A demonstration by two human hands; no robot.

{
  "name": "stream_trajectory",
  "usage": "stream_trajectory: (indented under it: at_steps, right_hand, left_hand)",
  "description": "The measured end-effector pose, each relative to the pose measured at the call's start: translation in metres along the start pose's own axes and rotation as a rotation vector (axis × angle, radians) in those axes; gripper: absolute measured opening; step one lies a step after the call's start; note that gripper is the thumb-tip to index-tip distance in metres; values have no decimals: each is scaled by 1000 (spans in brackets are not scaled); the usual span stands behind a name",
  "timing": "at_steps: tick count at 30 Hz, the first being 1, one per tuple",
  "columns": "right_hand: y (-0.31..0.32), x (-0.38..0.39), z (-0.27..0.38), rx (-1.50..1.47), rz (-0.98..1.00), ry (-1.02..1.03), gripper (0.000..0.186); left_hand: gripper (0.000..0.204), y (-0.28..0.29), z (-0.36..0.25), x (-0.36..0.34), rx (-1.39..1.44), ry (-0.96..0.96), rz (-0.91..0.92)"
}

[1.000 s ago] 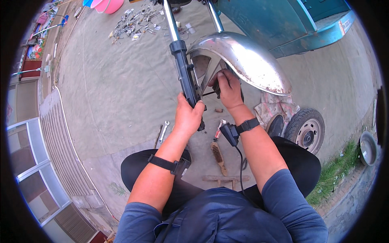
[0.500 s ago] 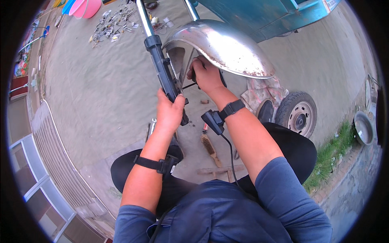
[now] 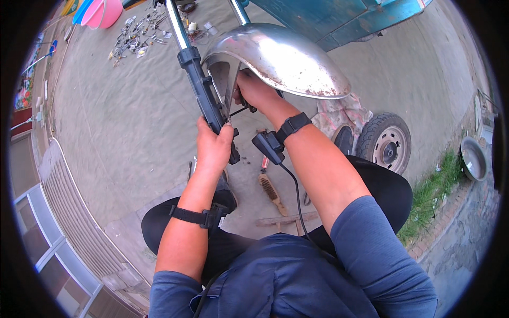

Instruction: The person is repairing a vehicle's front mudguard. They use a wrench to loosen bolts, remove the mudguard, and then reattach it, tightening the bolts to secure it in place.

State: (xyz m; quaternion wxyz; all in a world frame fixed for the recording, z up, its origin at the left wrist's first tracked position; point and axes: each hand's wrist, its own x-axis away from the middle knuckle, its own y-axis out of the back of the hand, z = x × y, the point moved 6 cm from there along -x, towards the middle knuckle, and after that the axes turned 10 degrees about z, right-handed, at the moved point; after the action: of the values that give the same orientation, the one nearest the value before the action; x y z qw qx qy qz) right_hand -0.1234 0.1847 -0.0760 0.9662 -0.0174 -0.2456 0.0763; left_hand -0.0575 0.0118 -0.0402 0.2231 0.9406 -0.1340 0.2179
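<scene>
My left hand [image 3: 212,146] is closed round the lower end of a black fork leg [image 3: 196,77], whose upper tube is chrome. My right hand [image 3: 256,93] reaches under a rust-speckled chrome mudguard [image 3: 286,61], fingers closed on a dark part by the other fork leg, partly hidden behind a metal brace [image 3: 230,82]. A thin dark rod shows between the two hands. On the ground below lie a wooden-handled brush [image 3: 271,192] and a red-and-silver item [image 3: 264,161].
A spoked-rim wheel [image 3: 371,143] rests on the right by a stained cloth [image 3: 339,111] and a metal basin [image 3: 473,158]. Several small parts [image 3: 143,34] lie beyond, near pink [image 3: 103,13] and blue buckets. A teal vehicle body [image 3: 339,16] stands at the back; a slatted step [image 3: 79,212] is at left.
The scene has shifted left and somewhat upward in the view. My right hand has slipped a little further under the mudguard; my left hand keeps its hold on the fork leg.
</scene>
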Motion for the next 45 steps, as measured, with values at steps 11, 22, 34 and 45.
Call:
stream_trajectory:
  at_steps: [11,22,34,45]
  right_hand:
    - [-2,-19,-19,-56,19,-33,36]
    - [-5,15,-17,-572,-119,190,44]
    - [-8,4,-12,-172,-137,23,64]
    - [-8,-20,-18,-156,-24,-144,56]
  left_hand:
    - [46,1,-9,3,27,11,16]
    - [43,3,-6,2,-28,-17,-12]
    - [46,2,-9,3,-43,-1,-19]
    - [46,3,-18,6,-64,-40,-19]
